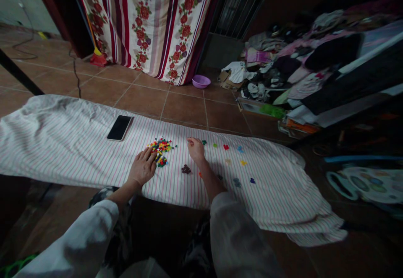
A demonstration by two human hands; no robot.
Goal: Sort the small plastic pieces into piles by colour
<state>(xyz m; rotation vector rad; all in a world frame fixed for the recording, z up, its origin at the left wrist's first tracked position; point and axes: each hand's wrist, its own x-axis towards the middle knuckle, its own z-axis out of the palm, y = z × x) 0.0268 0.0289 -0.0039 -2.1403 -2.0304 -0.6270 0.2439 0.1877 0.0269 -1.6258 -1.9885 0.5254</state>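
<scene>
On a striped cloth (85,152) lies a heap of tiny mixed-colour pieces (162,145), with a smaller part of it nearer to me. My left hand (143,168) rests palm down at the heap's left side, fingers stretched out and touching it. Right of the heap, my right hand (196,149) is held in a pinch; whatever is between its fingertips is too small to make out. Small single-colour groups lie around it: dark brown pieces (186,169), dark green pieces (204,142), red pieces (226,147), light blue pieces (240,149) and yellow pieces (243,162). My right forearm partly covers an orange group (200,175).
A phone (119,128) lies on the cloth to the left. Beyond the far edge are a floral curtain (151,26), a purple basin (201,81) and a red dustpan (98,59) on the tiled floor. Piled clothes (292,60) fill the right side.
</scene>
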